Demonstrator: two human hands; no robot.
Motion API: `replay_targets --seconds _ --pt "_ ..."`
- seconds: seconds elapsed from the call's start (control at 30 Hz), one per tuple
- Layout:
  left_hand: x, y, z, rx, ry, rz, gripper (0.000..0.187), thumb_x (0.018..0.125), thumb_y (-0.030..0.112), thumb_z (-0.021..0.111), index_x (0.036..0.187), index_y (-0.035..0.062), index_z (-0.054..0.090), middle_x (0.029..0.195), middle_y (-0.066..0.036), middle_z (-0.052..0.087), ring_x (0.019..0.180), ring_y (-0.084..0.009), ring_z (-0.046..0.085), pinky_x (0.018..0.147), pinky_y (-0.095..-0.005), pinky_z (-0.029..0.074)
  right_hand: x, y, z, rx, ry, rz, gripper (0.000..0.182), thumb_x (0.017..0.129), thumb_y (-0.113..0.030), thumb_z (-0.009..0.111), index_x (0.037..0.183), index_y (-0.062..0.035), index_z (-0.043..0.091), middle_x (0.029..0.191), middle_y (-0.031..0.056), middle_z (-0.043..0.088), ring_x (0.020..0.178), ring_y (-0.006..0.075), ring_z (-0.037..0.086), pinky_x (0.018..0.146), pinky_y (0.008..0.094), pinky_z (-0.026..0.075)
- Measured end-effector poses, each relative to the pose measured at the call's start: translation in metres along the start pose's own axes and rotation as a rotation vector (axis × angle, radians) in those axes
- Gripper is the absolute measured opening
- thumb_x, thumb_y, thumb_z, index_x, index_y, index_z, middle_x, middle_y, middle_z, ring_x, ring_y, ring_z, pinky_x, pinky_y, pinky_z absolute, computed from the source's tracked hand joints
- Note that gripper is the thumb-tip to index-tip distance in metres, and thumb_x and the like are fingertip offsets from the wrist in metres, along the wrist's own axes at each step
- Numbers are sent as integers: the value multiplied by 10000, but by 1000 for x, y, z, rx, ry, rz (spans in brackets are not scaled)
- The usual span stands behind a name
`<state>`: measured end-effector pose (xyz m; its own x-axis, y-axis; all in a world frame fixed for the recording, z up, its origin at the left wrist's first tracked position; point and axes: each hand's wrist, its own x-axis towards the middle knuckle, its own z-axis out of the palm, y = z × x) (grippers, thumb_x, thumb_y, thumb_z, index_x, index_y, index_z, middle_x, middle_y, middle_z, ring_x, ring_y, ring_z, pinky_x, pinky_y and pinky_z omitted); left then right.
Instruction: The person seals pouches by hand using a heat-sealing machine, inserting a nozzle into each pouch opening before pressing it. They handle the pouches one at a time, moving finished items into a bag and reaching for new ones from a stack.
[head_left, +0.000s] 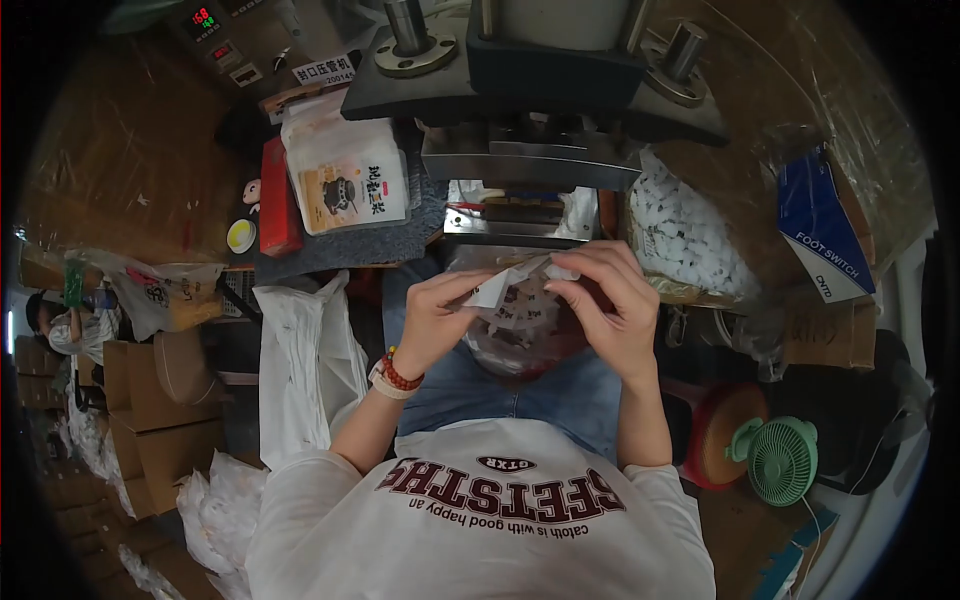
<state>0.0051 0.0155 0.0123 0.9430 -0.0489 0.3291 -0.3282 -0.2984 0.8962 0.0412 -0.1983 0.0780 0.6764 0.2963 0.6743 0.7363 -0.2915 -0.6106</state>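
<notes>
My left hand (437, 312), with bracelets at the wrist, pinches a small white plastic pouch (492, 290) by its left side. Opposite it, my right hand (612, 300) has thumb and forefinger closed at the pouch's other edge, where a small white piece (560, 271) shows at the fingertips. I cannot make out whether that piece is separate or part of the pouch. Under both hands, a clear plastic bag (515, 345) holding printed pieces sits between the knees. Just beyond the fingers are the metal jaws (520, 238) of a press.
The press (560, 60) towers at the back. Printed pouches (345, 185) are stacked left of it, beside a red box (278, 195). A bag of small white parts (680, 235) and a blue foot-switch box (825, 225) stand right. A green fan (782, 460) is at lower right.
</notes>
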Motion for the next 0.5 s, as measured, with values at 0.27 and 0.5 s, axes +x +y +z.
replay_targets --seconds 0.27,0.5 --pt "4 15 9 -32 -134 26 205 838 86 657 1025 9 693 938 -112 709 789 -168 685 689 -254 522 2 10 9 171 -153 65 332 753 -74 720 1070 -15 641 936 104 659 891 260 608 800 332 476" --pt "39 -18 33 -844 -13 -691 246 899 170 645 952 -69 664 915 -109 690 763 -126 665 672 -248 532 0 32 -29 39 219 484 218 897 -117 635 1075 8 631 996 64 656 954 123 583 867 273 448"
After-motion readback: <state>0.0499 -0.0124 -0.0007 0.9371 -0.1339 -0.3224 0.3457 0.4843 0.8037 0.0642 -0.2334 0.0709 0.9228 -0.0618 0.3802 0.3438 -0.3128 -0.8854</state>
